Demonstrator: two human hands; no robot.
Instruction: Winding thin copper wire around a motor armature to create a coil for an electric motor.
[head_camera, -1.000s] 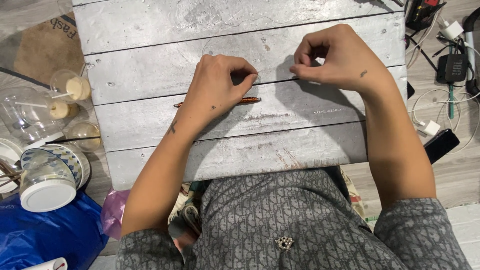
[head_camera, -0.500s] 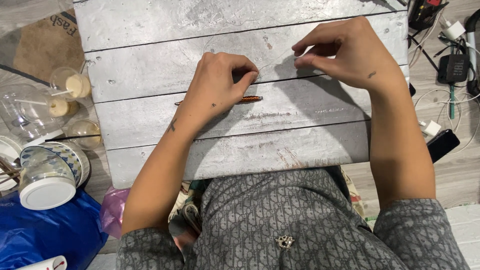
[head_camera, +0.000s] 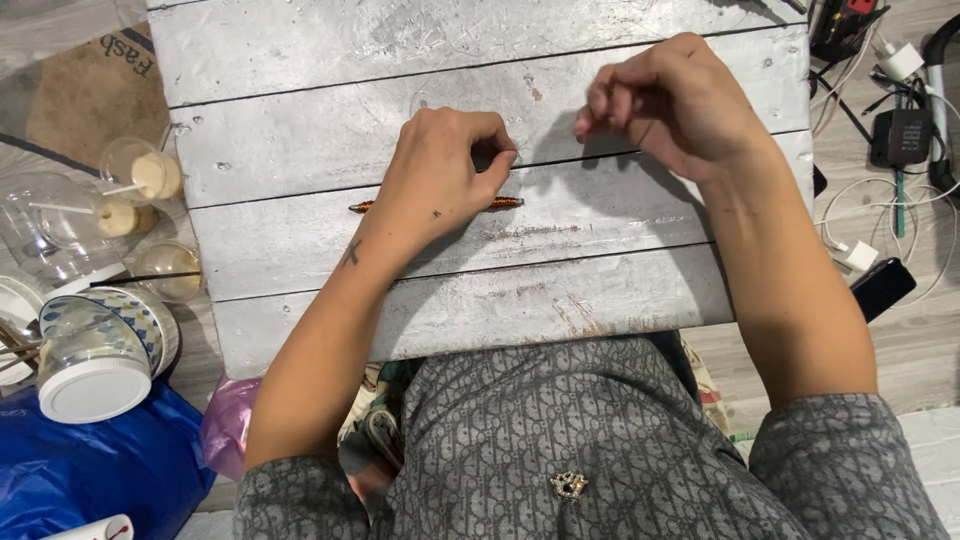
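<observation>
My left hand (head_camera: 440, 175) rests on a silver-painted plank table (head_camera: 560, 290), thumb and forefinger pinched together. Under its palm lies a thin strand of orange-brown beads (head_camera: 505, 203), with both ends sticking out from beneath the hand. My right hand (head_camera: 680, 105) is lifted just above the table to the right, fingers curled and pinched near the left hand's fingertips. A fine thread seems to run between the two pinches, but it is barely visible.
On the floor to the left stand clear plastic cups with sticks (head_camera: 140, 175), a patterned jar with a white lid (head_camera: 95, 350) and a blue bag (head_camera: 90, 470). To the right lie white cables (head_camera: 860, 250), a black speaker (head_camera: 900, 135) and a dark phone (head_camera: 885, 288).
My right hand has lifted off the table and moved up and left toward the left hand. The left hand and the bead strand stay in place.
</observation>
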